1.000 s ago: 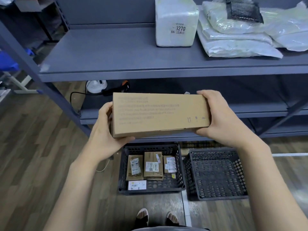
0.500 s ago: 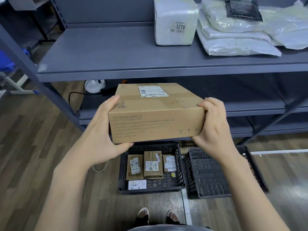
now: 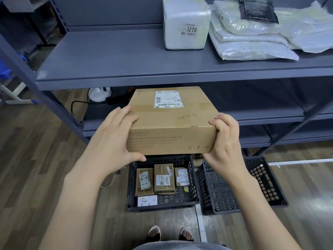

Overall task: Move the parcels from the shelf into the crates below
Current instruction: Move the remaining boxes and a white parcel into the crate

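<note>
While the left hand (image 3: 115,139) clasped the left end of the flat brown cardboard parcel (image 3: 172,121), fingers laid over its top edge and thumb hooked under the near bottom corner, the right hand (image 3: 224,139) gripped the right end, fingertips curled onto the top corner. Both hands held it in the air, below the front edge of the grey metal upper shelf (image 3: 162,69) and above the floor.

Key relation: the parcel's long axis ran left to right, one hand at each end, and it hung directly over the far rim of the left black perforated plastic crate (image 3: 131,186). That crate lay straight down and slightly toward the person. The right black perforated plastic crate (image 3: 261,186), beside it and showing no contents, lay down and to the right, nearer the right hand. Judgement: the lowering would need both hands. The left crate looked a tight fit, its floor already carrying several small brown labelled boxes (image 3: 163,179) and a white packet at its near left corner.

Parcel appearance: top face level, taped seam, white shipping label (image 3: 168,99) toward the far edge, faint handwriting near the right corner; printed text and handling symbols on the near side face.

Remaining on the upper shelf: a white wrapped block marked 3270 (image 3: 185,26) and a pile of white plastic mailer bags (image 3: 252,40) toward its right end.
</note>
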Demonstrator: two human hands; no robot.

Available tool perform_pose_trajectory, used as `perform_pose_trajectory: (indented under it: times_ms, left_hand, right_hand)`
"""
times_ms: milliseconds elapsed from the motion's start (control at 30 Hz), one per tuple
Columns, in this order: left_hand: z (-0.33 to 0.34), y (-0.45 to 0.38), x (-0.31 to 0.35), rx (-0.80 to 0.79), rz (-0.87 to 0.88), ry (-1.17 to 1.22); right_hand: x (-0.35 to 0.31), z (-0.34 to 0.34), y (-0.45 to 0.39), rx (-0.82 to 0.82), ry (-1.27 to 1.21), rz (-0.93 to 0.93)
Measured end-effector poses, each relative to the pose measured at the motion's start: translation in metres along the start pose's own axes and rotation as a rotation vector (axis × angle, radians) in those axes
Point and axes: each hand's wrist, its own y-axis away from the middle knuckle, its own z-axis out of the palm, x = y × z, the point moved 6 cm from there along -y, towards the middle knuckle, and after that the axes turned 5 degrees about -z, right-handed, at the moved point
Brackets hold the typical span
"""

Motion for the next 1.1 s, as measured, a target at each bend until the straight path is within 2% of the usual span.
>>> perform_pose_trajectory:
  times_ms: [100, 200, 333, 500, 667, 800, 867, 933, 1000, 1100]
  left_hand:
    - [0.004, -0.003, -0.004, -0.068, -0.080, -0.017]
    - [0.008, -0.007, -0.010, -0.132, -0.181, 0.111]
    - [0.006, -0.008, -0.019, -0.182, -0.159, 0.255]
    - [0.006, -0.011, -0.032, -0.222, -0.162, 0.288]
    - [0.019, -0.006, -0.033, -0.242, -0.141, 0.323]
    - [0.028, 0.000, -0.031, -0.231, -0.139, 0.319]
    - [0.029, 0.003, -0.030, -0.199, -0.124, 0.302]
    - [0.028, 0.006, -0.029, -0.172, -0.099, 0.309]
    - [0.030, 0.010, -0.032, -0.180, -0.088, 0.310]
    - [0.032, 0.015, -0.037, -0.208, -0.063, 0.308]
  right_hand:
    - [-0.001, -0.001, -0.002, 0.017, -0.007, -0.003]
    - [-0.004, 0.002, -0.003, 0.021, -0.014, -0.009]
    - [-0.009, 0.004, 0.001, 0.011, -0.008, -0.031]
    - [-0.014, 0.007, 0.007, 0.003, -0.040, -0.021]
    - [-0.003, 0.007, 0.011, -0.149, -0.124, 0.005]
    - [-0.002, 0.003, 0.020, -0.310, -0.227, 0.109]
    - [-0.001, -0.004, 0.024, -0.281, -0.328, 0.169]
    - [0.012, -0.014, 0.026, -0.185, -0.422, 0.309]
    - [0.032, -0.023, 0.026, -0.123, -0.332, 0.386]
    - [0.067, -0.021, 0.022, -0.224, -0.066, 0.391]
